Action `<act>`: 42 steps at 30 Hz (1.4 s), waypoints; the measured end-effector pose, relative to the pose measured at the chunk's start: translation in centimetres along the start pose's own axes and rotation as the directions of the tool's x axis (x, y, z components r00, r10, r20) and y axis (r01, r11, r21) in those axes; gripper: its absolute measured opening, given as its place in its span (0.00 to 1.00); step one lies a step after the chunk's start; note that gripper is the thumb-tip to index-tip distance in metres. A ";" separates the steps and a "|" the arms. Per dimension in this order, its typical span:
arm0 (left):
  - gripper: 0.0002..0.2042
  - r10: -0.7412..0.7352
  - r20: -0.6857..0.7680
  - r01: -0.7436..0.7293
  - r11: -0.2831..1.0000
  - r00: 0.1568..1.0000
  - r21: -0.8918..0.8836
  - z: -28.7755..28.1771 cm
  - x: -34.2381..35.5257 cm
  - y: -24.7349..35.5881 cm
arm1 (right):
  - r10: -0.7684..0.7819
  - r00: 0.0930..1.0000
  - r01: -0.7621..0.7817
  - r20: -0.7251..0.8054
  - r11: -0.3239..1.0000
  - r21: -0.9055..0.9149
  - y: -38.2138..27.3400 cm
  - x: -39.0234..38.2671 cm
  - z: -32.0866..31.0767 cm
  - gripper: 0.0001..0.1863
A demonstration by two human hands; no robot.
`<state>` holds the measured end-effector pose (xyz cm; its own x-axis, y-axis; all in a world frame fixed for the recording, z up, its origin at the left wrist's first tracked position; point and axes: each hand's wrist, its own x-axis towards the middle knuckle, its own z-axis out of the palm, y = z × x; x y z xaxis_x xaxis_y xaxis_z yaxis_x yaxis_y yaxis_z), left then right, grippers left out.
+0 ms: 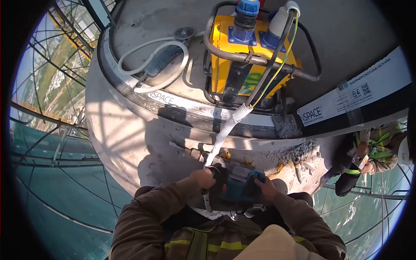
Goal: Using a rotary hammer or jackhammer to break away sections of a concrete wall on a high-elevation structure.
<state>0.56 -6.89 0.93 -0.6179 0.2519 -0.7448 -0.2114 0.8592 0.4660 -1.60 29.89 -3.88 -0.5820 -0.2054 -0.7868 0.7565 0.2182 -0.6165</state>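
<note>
A teal and dark power hammer point(236, 182) lies across my lap, its narrow chisel end point(178, 146) pointing up and left over the concrete. My left hand point(202, 178) is wrapped round its black side handle, close to a white corrugated conduit point(225, 132) that comes down from the yellow box. At the other end, my right hand point(268, 189) grips the blue rear part of the tool. Shadow and the hand itself hide most of the right fingers.
A yellow power box point(223, 32) in a black tube frame stands ahead on the slab. Left of it lie an angle grinder point(164, 58) and its coiled white cord. Rubble point(299, 160) sits to the right, near a co-worker point(379, 149). Netting and bars edge the left.
</note>
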 end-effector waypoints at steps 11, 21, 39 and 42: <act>0.19 -0.210 -0.281 0.094 0.922 0.937 -0.376 1.2 -4.5 -3.9 | -0.288 0.955 0.276 -0.068 0.951 -0.141 -12.5 -12.9 7.5 0.20; 0.21 -0.176 -0.333 -0.103 0.731 0.927 -0.674 -5.7 -28.0 6.5 | -0.247 0.904 0.163 0.350 0.954 0.252 -33.8 -37.9 12.8 0.15; 0.07 0.014 -0.648 -0.426 0.764 0.762 -0.485 -25.7 -54.5 4.7 | -0.386 0.915 0.402 -0.117 0.895 0.195 -39.3 -61.0 12.5 0.12; 0.07 0.007 -0.689 -0.460 0.749 0.724 -0.476 -31.1 -56.7 7.7 | -0.375 0.887 0.446 -0.269 0.846 0.293 -36.6 -64.1 11.2 0.13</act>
<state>10.40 -28.40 61.67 -0.9711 -0.1184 -0.2070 -0.2345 0.3155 0.9195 11.33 24.41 69.46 -0.8802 -0.0074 -0.4745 0.4674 -0.1865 -0.8641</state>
